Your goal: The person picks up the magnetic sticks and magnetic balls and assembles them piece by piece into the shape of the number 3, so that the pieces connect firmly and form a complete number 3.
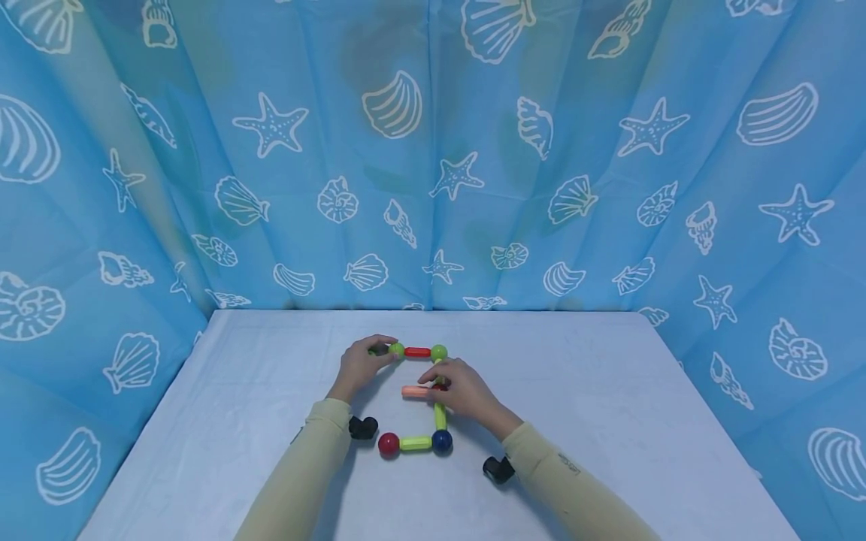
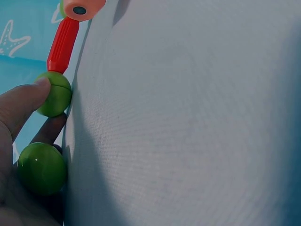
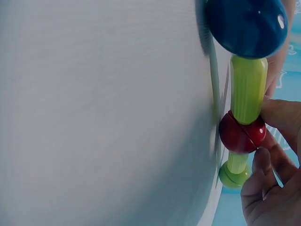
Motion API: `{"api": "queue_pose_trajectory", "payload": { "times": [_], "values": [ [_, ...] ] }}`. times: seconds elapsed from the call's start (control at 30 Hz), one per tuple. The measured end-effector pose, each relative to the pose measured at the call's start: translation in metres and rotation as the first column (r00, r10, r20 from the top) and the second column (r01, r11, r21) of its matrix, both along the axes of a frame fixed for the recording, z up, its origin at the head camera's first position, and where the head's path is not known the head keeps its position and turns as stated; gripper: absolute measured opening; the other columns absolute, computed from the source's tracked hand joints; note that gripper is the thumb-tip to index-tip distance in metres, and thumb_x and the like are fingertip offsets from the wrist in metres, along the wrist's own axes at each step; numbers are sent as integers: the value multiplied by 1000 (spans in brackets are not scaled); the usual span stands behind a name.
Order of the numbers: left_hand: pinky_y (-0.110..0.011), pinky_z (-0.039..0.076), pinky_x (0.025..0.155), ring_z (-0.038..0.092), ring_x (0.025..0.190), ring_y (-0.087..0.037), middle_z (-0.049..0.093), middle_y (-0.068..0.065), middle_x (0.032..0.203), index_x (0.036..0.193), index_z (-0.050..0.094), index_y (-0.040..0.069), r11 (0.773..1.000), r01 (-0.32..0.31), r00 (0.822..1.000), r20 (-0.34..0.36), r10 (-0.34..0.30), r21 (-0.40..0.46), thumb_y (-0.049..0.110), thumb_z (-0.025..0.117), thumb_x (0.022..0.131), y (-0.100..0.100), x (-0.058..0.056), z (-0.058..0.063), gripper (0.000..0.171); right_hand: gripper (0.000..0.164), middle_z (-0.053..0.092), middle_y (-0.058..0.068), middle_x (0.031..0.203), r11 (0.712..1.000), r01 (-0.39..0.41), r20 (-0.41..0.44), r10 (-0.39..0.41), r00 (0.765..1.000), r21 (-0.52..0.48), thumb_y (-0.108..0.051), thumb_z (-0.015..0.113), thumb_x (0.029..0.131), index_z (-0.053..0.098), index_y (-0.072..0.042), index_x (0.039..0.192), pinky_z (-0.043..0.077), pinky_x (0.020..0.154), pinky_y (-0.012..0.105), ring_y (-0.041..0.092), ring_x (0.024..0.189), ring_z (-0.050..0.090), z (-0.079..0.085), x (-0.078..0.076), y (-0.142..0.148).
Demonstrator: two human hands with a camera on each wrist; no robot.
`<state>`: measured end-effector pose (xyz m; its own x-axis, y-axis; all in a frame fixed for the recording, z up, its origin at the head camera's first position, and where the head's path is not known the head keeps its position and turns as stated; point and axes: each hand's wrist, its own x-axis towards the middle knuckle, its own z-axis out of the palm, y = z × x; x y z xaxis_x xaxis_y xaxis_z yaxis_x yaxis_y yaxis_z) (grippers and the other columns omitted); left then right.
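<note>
Coloured balls and short rods lie joined on the white table. My left hand [image 1: 358, 367] pinches a green ball [image 2: 55, 96] at the left end of a red rod [image 1: 417, 352]. A second green ball [image 2: 42, 168] sits by that hand's palm. My right hand [image 1: 467, 391] pinches a dark red ball [image 3: 242, 134] between yellow-green rods on the right side; in the head view the fingers partly cover it. From there a salmon rod [image 1: 415, 391] points left, its left end free. A green ball [image 1: 439, 352] forms the far right corner.
Nearer me, a blue ball [image 1: 442, 441], a yellow-green rod [image 1: 416, 443] and a red ball [image 1: 389, 444] make the front row. Black wrist devices [image 1: 363, 428] hang beside both forearms. A blue shell-patterned curtain [image 1: 433, 188] stands behind the white table [image 1: 575, 361].
</note>
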<state>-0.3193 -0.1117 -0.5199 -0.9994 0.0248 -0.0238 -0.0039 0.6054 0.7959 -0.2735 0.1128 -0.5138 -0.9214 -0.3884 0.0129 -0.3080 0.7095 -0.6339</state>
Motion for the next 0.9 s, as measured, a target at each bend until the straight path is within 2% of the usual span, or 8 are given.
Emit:
{"api": "queue_pose_trajectory", "payload": {
  "times": [0.2,0.6,0.9],
  "values": [
    [-56,43,105,60,117,-30,70,-8,120,124,72,21,1000,-7,1000,6,7,11,24,78,92,1,1,0,33,20,58,-5,101,998,37,22,-36,999,-55,-19,80,89,74,-22,108,52,74,27,13,87,56,2,4,9],
    [-54,44,104,60,114,-29,70,-7,118,123,73,21,1000,-8,1000,0,8,24,22,77,92,2,0,-2,32,20,63,-6,101,998,40,71,-36,997,-48,-24,75,94,72,-25,114,53,81,32,13,91,59,0,7,23],
    [-52,45,103,60,110,-28,70,-7,116,123,73,20,1000,-13,1000,-6,13,11,22,77,92,1,0,-3,31,21,66,-7,103,996,45,108,-36,993,-82,-24,74,94,72,-26,115,54,82,34,14,94,61,-3,6,25]
  ]
}}
